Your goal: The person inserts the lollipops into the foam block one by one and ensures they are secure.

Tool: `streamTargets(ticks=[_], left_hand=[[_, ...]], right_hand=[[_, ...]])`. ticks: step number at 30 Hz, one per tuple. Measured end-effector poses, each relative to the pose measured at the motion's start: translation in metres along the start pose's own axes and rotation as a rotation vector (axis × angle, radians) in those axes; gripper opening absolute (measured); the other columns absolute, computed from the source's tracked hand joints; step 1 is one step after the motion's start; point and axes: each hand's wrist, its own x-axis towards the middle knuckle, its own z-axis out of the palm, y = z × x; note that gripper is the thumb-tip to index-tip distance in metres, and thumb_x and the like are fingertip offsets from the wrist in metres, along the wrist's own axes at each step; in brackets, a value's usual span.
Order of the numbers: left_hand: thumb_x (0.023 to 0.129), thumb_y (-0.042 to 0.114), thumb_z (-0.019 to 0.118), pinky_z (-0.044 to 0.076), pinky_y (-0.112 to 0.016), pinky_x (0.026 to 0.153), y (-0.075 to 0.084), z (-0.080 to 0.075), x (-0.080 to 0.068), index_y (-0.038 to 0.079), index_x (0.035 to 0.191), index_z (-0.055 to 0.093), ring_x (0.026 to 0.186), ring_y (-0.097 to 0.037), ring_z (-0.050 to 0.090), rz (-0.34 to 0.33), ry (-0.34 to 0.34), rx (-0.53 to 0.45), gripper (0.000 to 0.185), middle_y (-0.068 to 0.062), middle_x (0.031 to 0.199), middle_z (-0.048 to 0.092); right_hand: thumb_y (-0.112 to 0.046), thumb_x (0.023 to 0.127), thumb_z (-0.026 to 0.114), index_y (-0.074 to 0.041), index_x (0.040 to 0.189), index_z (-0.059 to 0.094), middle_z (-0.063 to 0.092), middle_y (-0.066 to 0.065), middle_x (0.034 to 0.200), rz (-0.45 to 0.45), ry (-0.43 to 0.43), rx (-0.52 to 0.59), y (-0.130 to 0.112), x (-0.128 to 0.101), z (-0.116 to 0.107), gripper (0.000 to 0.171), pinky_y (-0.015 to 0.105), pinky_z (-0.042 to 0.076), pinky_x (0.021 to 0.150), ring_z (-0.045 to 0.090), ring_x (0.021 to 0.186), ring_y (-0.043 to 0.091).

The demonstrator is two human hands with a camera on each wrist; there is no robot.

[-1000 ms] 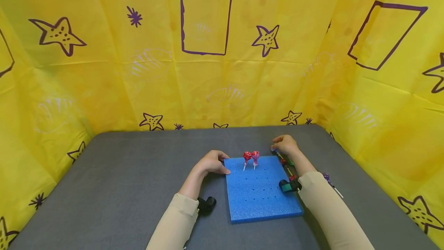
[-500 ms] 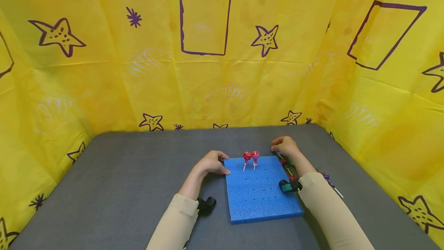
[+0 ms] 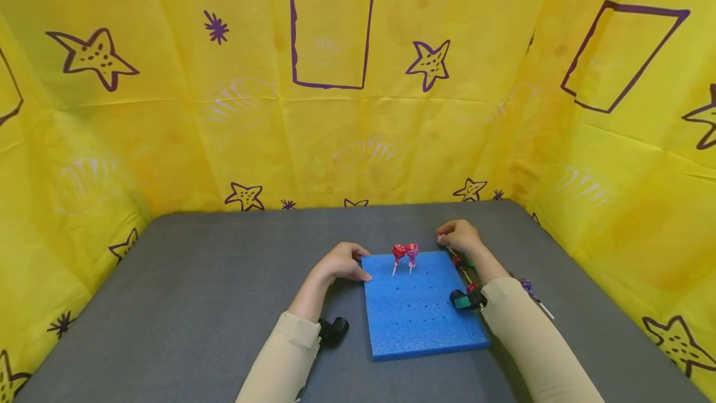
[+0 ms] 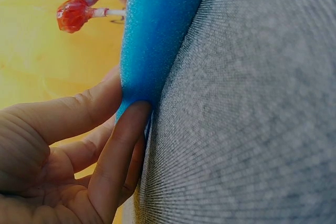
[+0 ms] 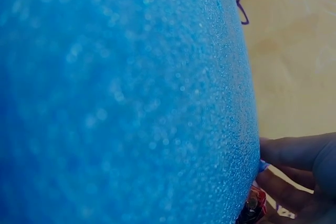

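A blue foam board (image 3: 414, 331) with rows of small holes lies on the table. My left hand (image 3: 341, 261) pinches its back left corner; in the left wrist view the thumb and fingers squeeze the foam's edge (image 4: 152, 51). Two wrapped lollipops, one red (image 3: 398, 251) and one pink (image 3: 412, 250), stand upright by their sticks near the board's back. Past the back right corner, my right hand (image 3: 461, 235) pinches a wrapped lollipop (image 3: 440, 239), mostly hidden by the fingers. The foam blocks much of the right wrist view, where a dark red wrapper (image 5: 253, 203) shows below the fingers.
Along the board's right edge lie more lollipops, among them a red one (image 3: 472, 287), partly under the right forearm. A purple lollipop (image 3: 527, 286) lies farther right. Yellow curtains (image 3: 358, 142) rise behind and beside the grey table (image 3: 224, 303).
The lollipop in my right fingers has turned: its head showed blue a second ago and shows red and white now. The right hand shifted only slightly; the left hand and board stayed put.
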Motion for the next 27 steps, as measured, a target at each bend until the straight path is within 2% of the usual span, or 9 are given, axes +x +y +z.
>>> streamTargets(ticks=[7, 19, 27], left_hand=[[0.074, 0.005, 0.084, 0.059, -0.031, 0.077, -0.0005, -0.0001, 0.0004, 0.001, 0.118, 0.067, 0.089, -0.021, 0.06, 0.003, 0.002, 0.002, 0.047, -0.018, 0.114, 0.062], [0.074, 0.006, 0.085, 0.059, -0.032, 0.077, -0.0014, 0.0008, 0.0006, 0.001, 0.118, 0.067, 0.09, -0.022, 0.06, 0.0, 0.009, 0.012, 0.047, -0.018, 0.114, 0.062], [0.075, 0.008, 0.085, 0.058, -0.032, 0.078, -0.0023, 0.0002, 0.0014, 0.002, 0.118, 0.067, 0.09, -0.022, 0.059, 0.003, 0.012, 0.022, 0.047, -0.017, 0.114, 0.062]], right_hand=[[-0.006, 0.087, 0.069, 0.004, 0.113, 0.069, 0.068, 0.024, 0.115, -0.006, 0.009, -0.028, -0.0003, 0.0004, 0.0009, 0.028, 0.039, 0.055, 0.082, 0.061, 0.098, 0.032], [-0.01, 0.091, 0.066, 0.005, 0.118, 0.067, 0.066, 0.027, 0.12, 0.005, 0.059, 0.0, -0.0031, -0.0006, 0.0001, 0.031, 0.045, 0.054, 0.089, 0.06, 0.104, 0.037], [-0.014, 0.093, 0.065, 0.003, 0.122, 0.066, 0.064, 0.026, 0.128, 0.003, 0.087, 0.061, -0.004, 0.0009, -0.0046, 0.034, 0.046, 0.053, 0.093, 0.058, 0.113, 0.039]])
